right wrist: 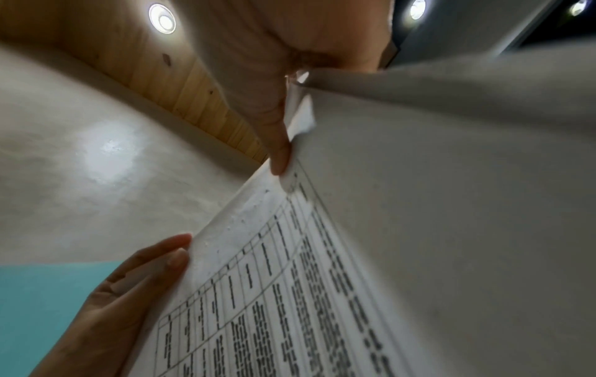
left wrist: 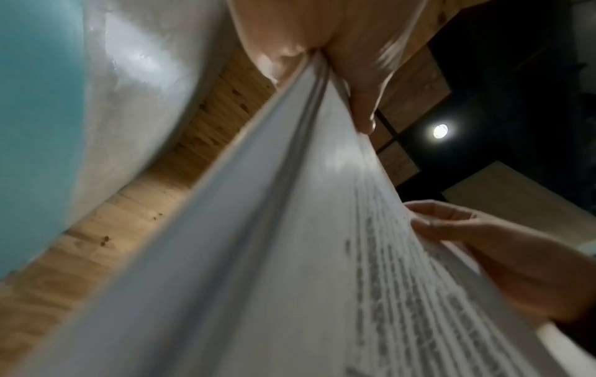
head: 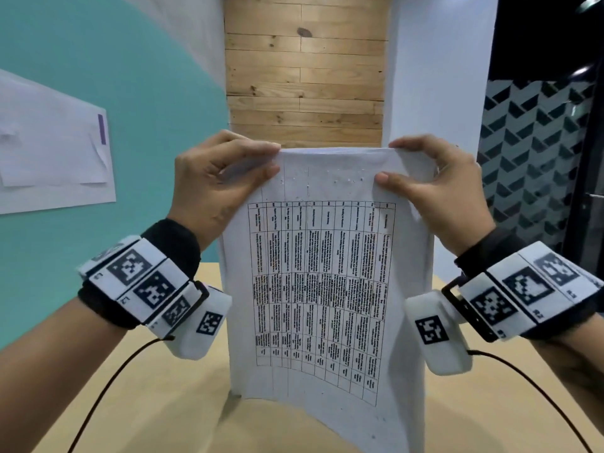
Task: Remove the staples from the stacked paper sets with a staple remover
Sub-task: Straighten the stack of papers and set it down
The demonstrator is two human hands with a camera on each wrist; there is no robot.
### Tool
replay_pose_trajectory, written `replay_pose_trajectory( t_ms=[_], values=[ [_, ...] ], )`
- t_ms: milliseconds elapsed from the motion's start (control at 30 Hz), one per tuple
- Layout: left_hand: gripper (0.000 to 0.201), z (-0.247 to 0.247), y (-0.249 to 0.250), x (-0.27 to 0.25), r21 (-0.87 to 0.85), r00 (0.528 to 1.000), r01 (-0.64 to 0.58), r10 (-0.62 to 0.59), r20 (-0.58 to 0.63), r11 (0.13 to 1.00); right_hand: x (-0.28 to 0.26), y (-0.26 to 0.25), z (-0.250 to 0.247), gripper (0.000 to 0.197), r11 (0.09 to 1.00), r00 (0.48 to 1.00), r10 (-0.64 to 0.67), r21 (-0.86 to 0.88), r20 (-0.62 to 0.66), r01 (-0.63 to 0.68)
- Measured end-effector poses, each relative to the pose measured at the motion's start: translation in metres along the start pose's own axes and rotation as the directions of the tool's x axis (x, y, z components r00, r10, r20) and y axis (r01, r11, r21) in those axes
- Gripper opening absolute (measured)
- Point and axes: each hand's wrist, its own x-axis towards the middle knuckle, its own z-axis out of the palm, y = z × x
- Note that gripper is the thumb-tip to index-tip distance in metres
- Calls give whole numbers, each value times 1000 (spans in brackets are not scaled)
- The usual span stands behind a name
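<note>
The left hand (head: 219,181) and the right hand (head: 434,191) each pinch a top corner of the paper set (head: 327,273), thumb in front, fingers behind. The set hangs upright above the table (head: 147,403), its bottom edge low near the tabletop. Paper is light, thin and floppy, and it tears easily. Holding both top corners looks best. No staple remover shows.

Black wristbands (head: 170,243) with white marker-printed blocks (head: 140,276), white camera pods (head: 199,325), thin black cables (head: 108,384).
</note>
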Motion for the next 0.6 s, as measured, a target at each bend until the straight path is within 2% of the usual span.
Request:
replay_pose_trajectory(
  t_ms=[100,167,200,233,267,300,333,367,400,467,500,533,600],
  values=[
    [20,-3,3,4,-125,995,104,-102,20,987,-1,3,2,61,999,1000,4,42,-27,-3],
    [19,-5,4,4,-167,989,149,-148,18,975,-3,7,3,84,973,994,102,211,-36,-92],
    [19,-5,4,4,-180,987,161,-160,17,970,-6,9,1,90,912,982,190,367,11,-181],
    [18,-6,4,5,-189,986,169,-168,19,967,-12,13,-2,91,811,960,256,515,113,-277],
    [18,-7,4,5,-200,984,176,-175,25,964,-18,18,-5,91,702,925,286,603,249,-379],
    [18,-7,5,5,-210,982,187,-183,38,960,-27,23,-8,89,629,877,290,614,383,-476],
    [18,-8,6,5,-219,979,202,-196,53,954,-37,27,-10,82,605,827,278,580,488,-545],
    [19,-8,7,6,-230,974,225,-214,69,947,-47,30,-10,72,618,791,268,532,550,-580],
    [21,-7,7,8,-241,969,248,-236,78,938,-56,35,-9,64,658,775,262,481,574,-579],
    [36,-6,7,11,-253,953,302,-284,106,919,-66,38,-5,42,692,769,291,430,569,-580],
    [51,-6,5,11,-294,933,358,-332,136,886,-67,39,-2,31,679,778,323,440,539,-587],
    [68,-6,2,10,-383,901,434,-391,187,815,-67,39,0,27,664,787,356,455,505,-593],
    [87,-6,-2,0,-554,781,622,-492,385,554,-65,40,3,29,645,786,412,462,460,-609]
  ],
)
